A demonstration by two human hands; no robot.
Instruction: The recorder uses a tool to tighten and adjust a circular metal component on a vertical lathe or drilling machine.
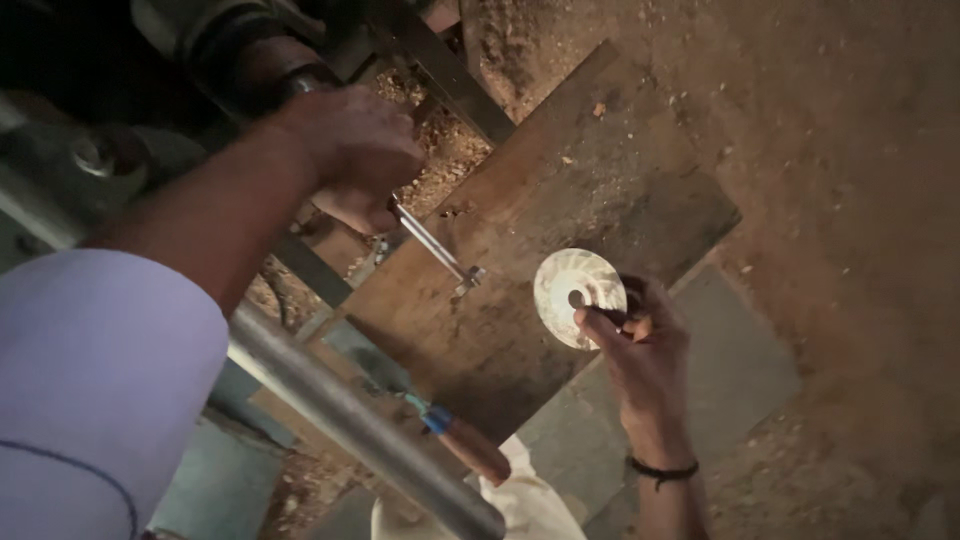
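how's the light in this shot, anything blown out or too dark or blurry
Head view: dim, warm light overall; the pale disc in the right hand glares almost white, hiding surface detail; the top-left corner around the left hand and its metal tool sinks into near-black shadow; the light sleeve and grey pipe close to the camera look soft, out of focus.

right hand (645,345) pinches a pale grooved disc (578,297) over a dusty board (590,180); left hand (350,150) grips a metal rod (435,245).
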